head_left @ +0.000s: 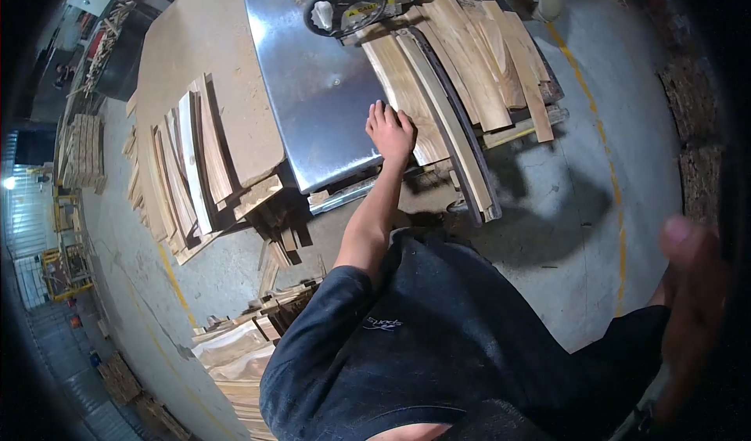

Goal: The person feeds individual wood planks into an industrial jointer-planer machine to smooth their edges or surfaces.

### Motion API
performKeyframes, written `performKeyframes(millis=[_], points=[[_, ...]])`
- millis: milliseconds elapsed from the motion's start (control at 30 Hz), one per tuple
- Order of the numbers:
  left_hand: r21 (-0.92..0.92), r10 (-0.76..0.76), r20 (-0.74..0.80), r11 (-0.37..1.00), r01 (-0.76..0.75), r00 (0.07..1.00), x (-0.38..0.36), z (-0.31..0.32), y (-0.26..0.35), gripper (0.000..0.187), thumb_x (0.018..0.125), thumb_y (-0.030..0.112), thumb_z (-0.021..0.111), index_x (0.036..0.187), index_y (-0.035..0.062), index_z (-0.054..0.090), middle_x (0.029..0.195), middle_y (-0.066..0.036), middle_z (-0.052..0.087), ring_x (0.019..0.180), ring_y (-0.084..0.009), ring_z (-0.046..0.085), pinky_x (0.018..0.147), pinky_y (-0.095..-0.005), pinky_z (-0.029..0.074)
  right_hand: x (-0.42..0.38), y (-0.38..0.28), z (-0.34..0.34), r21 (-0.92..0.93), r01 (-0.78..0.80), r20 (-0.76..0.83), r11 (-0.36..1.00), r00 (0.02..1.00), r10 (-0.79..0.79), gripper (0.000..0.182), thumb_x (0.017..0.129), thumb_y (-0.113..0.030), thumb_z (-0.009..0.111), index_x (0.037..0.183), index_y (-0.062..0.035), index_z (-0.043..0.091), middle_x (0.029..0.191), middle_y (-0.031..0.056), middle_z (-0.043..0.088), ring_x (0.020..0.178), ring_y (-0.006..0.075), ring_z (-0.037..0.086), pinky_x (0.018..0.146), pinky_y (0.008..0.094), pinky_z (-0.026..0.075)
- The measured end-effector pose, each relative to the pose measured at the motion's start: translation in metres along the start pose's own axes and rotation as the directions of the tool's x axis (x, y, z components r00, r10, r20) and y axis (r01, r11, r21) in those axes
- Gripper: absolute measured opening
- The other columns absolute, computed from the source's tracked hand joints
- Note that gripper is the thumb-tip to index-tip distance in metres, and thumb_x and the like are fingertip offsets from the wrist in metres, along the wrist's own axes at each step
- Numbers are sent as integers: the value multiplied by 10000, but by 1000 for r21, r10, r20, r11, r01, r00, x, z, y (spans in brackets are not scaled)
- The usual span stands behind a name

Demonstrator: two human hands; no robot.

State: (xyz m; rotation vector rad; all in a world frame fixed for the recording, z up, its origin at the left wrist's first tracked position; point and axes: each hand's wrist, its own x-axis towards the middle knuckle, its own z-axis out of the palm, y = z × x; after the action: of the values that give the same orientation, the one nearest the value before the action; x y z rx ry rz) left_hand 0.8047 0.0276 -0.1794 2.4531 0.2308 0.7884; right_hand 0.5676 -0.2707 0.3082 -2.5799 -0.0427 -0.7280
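Note:
My left hand (389, 132) lies with its fingers stretched out on the near end of a pale wooden board (403, 89), beside the edge of a shiny metal machine table (313, 89). Its grip is not wrapped around the board. Along the right side of that board runs a long wooden strip with dark edges (450, 120), jutting past the table's near edge. My right hand (692, 277) is raised at the far right of the view, blurred and in shadow, away from the boards. What it holds, if anything, does not show.
A machine with a black handwheel (344, 7) and yellow label stands at the far end. Loose boards (485, 65) lie right of the strip. A wooden side table (203, 42) bears more strips (188, 159). Stacked offcuts (242, 355) sit lower left. Yellow lines mark the floor.

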Motion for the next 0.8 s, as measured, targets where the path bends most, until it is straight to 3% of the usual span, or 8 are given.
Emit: performKeyframes(millis=[433,800], points=[[-14,25,-9,1000,-25,1000,-1,-1,-1,340,889,216,571,1123,-22,634,1318,-219,557,1277,-391,481,1072,-494,327,-29,15,-22,22,-81,-7,996,997,81,114,916,-130,568,985,-40,585,828,104,630,764,199,603,719,363,498],[-7,21,-10,1000,-21,1000,-1,1,-2,328,894,222,574,1109,-17,642,1315,-213,563,1295,-384,457,1074,-501,318,-28,39,15,106,-110,-30,988,993,114,123,927,-131,566,1003,-36,581,846,108,638,776,198,615,728,361,509]])
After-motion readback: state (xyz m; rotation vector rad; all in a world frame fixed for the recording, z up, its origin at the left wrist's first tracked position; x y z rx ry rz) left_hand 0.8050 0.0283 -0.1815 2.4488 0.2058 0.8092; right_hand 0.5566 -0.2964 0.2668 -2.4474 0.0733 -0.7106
